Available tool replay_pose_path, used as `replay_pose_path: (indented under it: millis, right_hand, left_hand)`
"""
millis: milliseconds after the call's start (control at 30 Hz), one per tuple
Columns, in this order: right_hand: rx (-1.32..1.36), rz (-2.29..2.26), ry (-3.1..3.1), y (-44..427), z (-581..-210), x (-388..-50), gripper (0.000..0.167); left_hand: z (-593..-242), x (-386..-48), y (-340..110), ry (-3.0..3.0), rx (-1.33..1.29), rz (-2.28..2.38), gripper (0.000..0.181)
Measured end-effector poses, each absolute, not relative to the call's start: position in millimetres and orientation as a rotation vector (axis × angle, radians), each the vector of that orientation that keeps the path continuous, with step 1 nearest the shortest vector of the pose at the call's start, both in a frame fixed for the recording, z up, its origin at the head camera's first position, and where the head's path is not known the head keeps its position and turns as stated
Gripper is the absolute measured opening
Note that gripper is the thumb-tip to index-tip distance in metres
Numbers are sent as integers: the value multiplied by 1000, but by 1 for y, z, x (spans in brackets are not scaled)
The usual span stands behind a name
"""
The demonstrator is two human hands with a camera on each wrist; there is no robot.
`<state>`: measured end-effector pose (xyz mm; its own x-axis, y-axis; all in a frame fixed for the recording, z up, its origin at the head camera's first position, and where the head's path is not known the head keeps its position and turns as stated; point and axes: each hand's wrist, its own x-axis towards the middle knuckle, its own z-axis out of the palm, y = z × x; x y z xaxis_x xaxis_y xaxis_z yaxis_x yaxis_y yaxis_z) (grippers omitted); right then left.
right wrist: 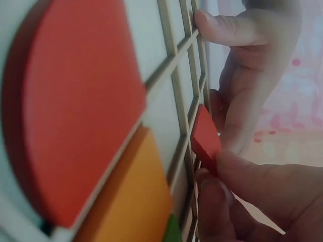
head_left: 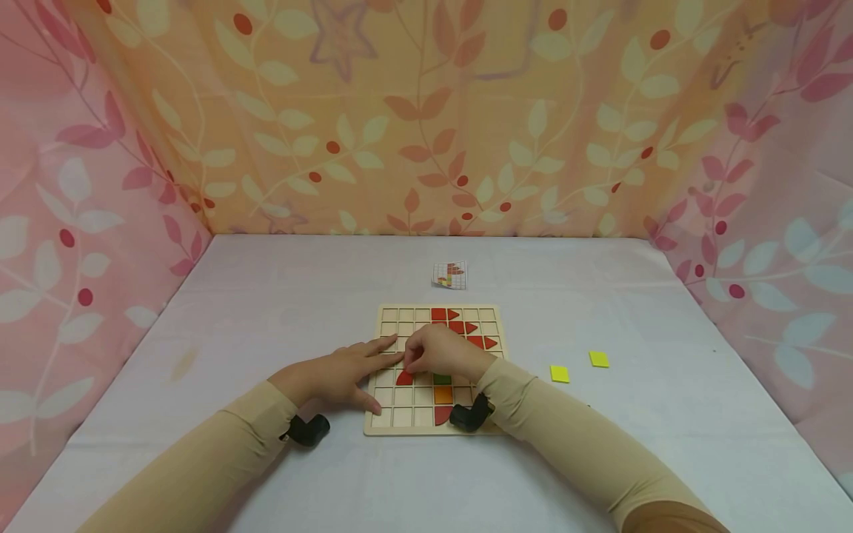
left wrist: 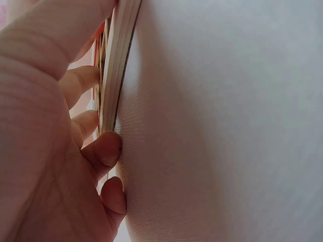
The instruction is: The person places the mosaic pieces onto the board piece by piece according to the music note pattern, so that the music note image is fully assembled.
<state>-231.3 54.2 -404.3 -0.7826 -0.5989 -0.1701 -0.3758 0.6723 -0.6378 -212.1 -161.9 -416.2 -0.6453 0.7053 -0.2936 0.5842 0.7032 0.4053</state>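
A wooden grid board (head_left: 413, 431) lies on the white-covered table. My right hand (head_left: 445, 352) is over its middle, pinching a red curved-edge tile (head_left: 403, 379) between thumb and finger. In the right wrist view this tile (right wrist: 204, 133) touches the grid, slightly tilted. Fingers spread, my left hand (head_left: 333, 376) rests on the board's left side, its thumb by the lower left edge. Below the right hand sit a green tile (head_left: 442, 380), an orange square (head_left: 443, 395) and a red quarter-round (head_left: 442, 415). Red squares and triangles (head_left: 454, 314) fill cells at the upper right; the right hand hides some cells.
Two yellow squares, a nearer one (head_left: 559, 374) and a farther one (head_left: 598, 359), lie on the table right of the board. Behind the board is a small printed card (head_left: 449, 275) with a coloured grid pattern. Patterned curtains (head_left: 426, 118) enclose the table's back and sides.
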Motion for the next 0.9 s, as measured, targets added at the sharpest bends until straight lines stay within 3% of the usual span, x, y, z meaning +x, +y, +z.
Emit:
replay_pose_path:
  millis: [567, 900]
  right_hand:
    - [-878, -681, 2573, 65, -395, -234, 9]
    - [-803, -813, 2652, 118, -365, -235, 13]
  left_hand:
    - [-415, -211, -162, 2477, 1014, 403, 90]
    - [-417, -212, -161, 2479, 976, 400, 92]
